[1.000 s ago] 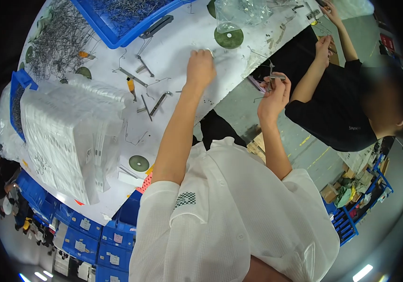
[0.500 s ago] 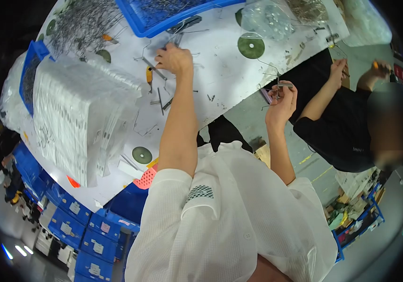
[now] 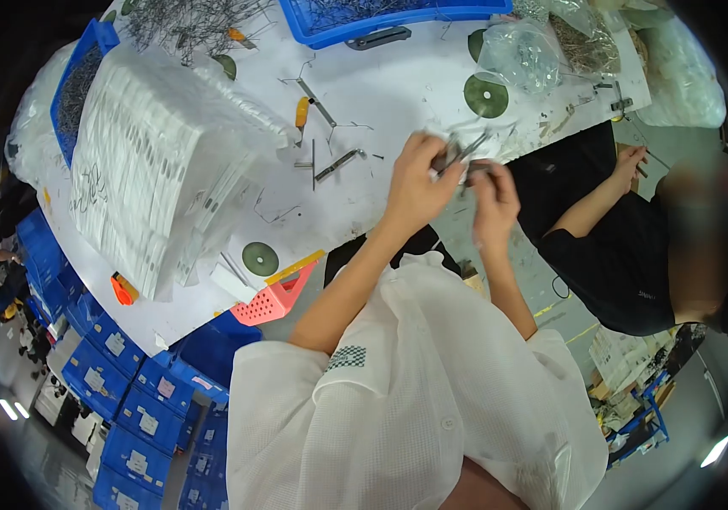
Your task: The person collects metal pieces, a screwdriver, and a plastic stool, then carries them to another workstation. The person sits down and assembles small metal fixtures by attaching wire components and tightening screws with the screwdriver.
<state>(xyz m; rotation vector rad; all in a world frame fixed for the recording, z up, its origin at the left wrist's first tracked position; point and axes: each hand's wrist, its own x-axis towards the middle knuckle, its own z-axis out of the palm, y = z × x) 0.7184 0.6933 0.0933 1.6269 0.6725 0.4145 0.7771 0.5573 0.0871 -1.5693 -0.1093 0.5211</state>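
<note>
My left hand (image 3: 422,183) is closed round metal parts (image 3: 466,149) with thin wires, blurred by motion, just above the table's edge. Beside it, my right hand (image 3: 493,204) pinches a metal part, also blurred. The two hands nearly touch, so which part belongs to which hand is unclear. On the table to their left lie a metal bar with bent wires (image 3: 317,102), a small bar tool (image 3: 337,165) and an orange-handled tool (image 3: 302,112). A green disc (image 3: 485,96) lies beyond the hands.
A blue tray of wires (image 3: 398,32) stands at the back. Wrapped white packs (image 3: 138,161) are piled at the left, near a pink perforated basket (image 3: 266,304). Clear bags (image 3: 521,55) lie at the back right. A co-worker in black (image 3: 610,272) sits at the right.
My left hand reached back to the metal parts by the tray and came back right to my right hand. One metal piece is gone from the table. The view shifted, and the co-worker's hands moved.
</note>
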